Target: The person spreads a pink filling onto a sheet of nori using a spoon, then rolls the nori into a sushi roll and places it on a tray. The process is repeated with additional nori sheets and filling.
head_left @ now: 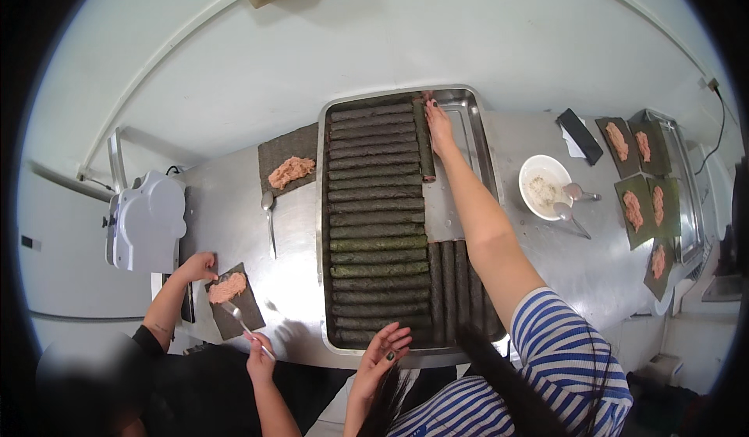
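Note:
My right hand (440, 129) reaches to the far end of a large metal tray (465, 97). Its fingers lie stretched out against the side of a dark seaweed roll (423, 142), which lies lengthwise beside the ends of the stacked rows. Several more seaweed rolls (376, 191) fill the left part of the tray crosswise. At the near right, several rolls (449, 289) lie lengthwise, partly hidden by my arm and dark hair. My left hand (384, 355) hovers at the tray's near edge, fingers loosely bent and apart, with nothing in it.
At left, a co-worker's hand (261, 359) holds a spoon (238, 312) over pinkish filling on a seaweed sheet (234, 324). Another filled sheet (281, 144) and spoon (270, 222) lie nearby. Rightward are a white bowl (534, 168) with spoons and several filled sheets (640, 230).

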Action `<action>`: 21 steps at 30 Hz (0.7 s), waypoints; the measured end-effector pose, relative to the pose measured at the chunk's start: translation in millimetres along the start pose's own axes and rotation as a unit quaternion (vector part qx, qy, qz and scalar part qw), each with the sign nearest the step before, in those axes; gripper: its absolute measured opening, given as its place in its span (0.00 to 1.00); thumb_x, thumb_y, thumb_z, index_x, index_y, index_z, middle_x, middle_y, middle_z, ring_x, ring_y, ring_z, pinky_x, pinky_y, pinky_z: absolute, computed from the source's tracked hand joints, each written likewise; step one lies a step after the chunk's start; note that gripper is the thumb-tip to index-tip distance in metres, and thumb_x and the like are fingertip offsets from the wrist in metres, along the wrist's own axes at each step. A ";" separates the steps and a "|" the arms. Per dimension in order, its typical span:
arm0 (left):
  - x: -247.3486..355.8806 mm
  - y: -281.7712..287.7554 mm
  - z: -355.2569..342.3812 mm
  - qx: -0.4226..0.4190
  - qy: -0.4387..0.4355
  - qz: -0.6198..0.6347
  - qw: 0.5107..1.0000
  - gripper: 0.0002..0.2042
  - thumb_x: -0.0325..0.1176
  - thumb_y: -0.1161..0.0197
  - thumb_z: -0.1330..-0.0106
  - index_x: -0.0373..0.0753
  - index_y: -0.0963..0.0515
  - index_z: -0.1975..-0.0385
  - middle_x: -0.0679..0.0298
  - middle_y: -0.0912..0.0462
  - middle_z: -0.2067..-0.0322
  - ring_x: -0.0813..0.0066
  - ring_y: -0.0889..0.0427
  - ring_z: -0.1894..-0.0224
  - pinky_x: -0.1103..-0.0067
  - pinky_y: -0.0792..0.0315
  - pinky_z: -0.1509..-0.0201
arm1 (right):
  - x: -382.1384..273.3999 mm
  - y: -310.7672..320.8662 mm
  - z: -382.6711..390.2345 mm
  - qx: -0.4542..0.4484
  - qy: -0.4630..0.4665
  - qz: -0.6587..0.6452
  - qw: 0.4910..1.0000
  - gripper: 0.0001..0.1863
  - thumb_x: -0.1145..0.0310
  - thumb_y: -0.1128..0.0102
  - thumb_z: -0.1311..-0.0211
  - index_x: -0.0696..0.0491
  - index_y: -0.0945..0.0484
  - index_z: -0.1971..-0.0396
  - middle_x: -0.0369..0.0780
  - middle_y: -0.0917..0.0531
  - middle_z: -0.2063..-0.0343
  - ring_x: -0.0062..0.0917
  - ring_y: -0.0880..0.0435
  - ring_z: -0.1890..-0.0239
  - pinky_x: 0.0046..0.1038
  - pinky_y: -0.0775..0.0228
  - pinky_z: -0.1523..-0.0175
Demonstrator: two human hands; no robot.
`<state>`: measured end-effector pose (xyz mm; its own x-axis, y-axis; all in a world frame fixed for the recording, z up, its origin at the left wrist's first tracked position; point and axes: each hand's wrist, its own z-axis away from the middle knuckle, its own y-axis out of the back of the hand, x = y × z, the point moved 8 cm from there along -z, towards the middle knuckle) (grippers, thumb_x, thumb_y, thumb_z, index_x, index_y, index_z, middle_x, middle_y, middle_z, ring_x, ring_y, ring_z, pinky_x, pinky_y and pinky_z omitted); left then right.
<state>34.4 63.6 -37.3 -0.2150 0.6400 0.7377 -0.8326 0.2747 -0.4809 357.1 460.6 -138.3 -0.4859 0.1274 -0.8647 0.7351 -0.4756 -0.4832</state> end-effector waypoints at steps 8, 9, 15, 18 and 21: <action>-3.8 -0.1 -1.0 -0.021 -0.007 -0.005 1.000 0.34 0.42 0.39 0.37 0.37 0.45 0.35 0.53 0.37 0.38 0.60 0.35 0.36 0.67 0.42 0.33 | 25.5 -11.7 35.6 -0.003 0.022 0.038 0.999 0.32 0.53 0.58 0.30 0.62 0.42 0.36 0.48 0.35 0.37 0.32 0.37 0.36 0.25 0.47 0.35; -2.5 -3.9 -1.3 -0.038 -0.004 -0.013 0.999 0.34 0.43 0.39 0.37 0.37 0.45 0.35 0.53 0.37 0.38 0.60 0.35 0.36 0.67 0.42 0.33 | 15.1 -4.9 35.5 0.039 0.044 -0.007 0.998 0.21 0.56 0.55 0.30 0.60 0.27 0.52 0.38 0.23 0.52 0.22 0.27 0.50 0.22 0.39 0.43; -5.2 -16.0 -14.2 -0.082 0.010 -0.005 0.997 0.35 0.45 0.39 0.37 0.38 0.45 0.34 0.54 0.36 0.38 0.61 0.35 0.36 0.67 0.41 0.33 | -19.1 46.2 34.5 0.061 0.057 -0.015 0.996 0.26 0.58 0.51 0.32 0.59 0.34 0.40 0.39 0.28 0.44 0.20 0.34 0.40 0.23 0.46 0.37; -6.2 -33.4 -24.5 -0.095 0.017 -0.018 0.995 0.35 0.45 0.39 0.37 0.38 0.45 0.35 0.54 0.36 0.39 0.62 0.34 0.37 0.68 0.41 0.33 | -74.0 61.2 90.1 -0.004 0.130 0.077 0.988 0.23 0.67 0.49 0.35 0.58 0.32 0.41 0.37 0.26 0.45 0.20 0.31 0.42 0.24 0.45 0.37; -0.6 -65.0 -31.3 -0.122 -0.006 -0.032 0.992 0.34 0.45 0.39 0.36 0.37 0.44 0.35 0.55 0.34 0.40 0.64 0.33 0.38 0.70 0.40 0.34 | -144.7 87.1 163.1 -0.050 0.223 0.276 0.934 0.22 0.75 0.46 0.43 0.56 0.28 0.45 0.42 0.24 0.49 0.28 0.27 0.45 0.30 0.39 0.40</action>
<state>104.6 67.8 -21.3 -0.1726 0.6069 0.7758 -0.6970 0.4812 -0.5315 414.4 258.8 -32.9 0.2093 0.2466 -0.9462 0.8663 -0.4957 0.0624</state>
